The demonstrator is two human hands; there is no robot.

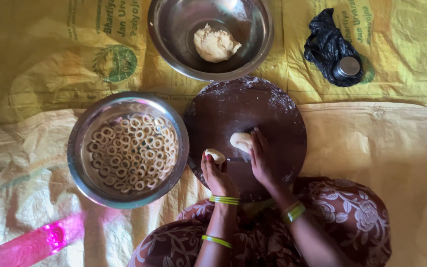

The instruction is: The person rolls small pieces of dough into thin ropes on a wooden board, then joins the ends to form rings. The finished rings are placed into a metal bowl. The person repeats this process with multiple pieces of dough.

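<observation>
On the round dark-brown wooden rolling board (245, 106), dusted with white flour along its far edge, both hands work with pale dough. The left hand (217, 173) sits at the board's near left edge, its fingers (208, 163) curled up around a small pale dough piece (216, 155) and pinching it. The right hand (262, 160) lies just beside it toward the middle of the board, palm down, its fingers (259, 143) stretched flat and pressing against a second pale dough lump (241, 140) that rests on the wood; they are not closed round it. Each wrist wears yellow-green bangles (225, 200).

Left of the board, touching its rim, stands a wide steel bowl (82, 153) filled with many small pale dough rings (133, 151) piled together. Beyond the board, a second round steel bowl (260, 47) holds one large rough ball of pale dough (215, 44). Well off to the far right lies a crumpled black plastic bag (327, 44) with a small round metal lid or tin (347, 67) sitting in it. Everything rests on yellow printed woven sacking (40, 64) spread over the floor. A bright pink strip (30, 242) crosses the near left corner. The person's lap, in maroon cloth with a pale floral pattern (352, 212), fills the near edge.
</observation>
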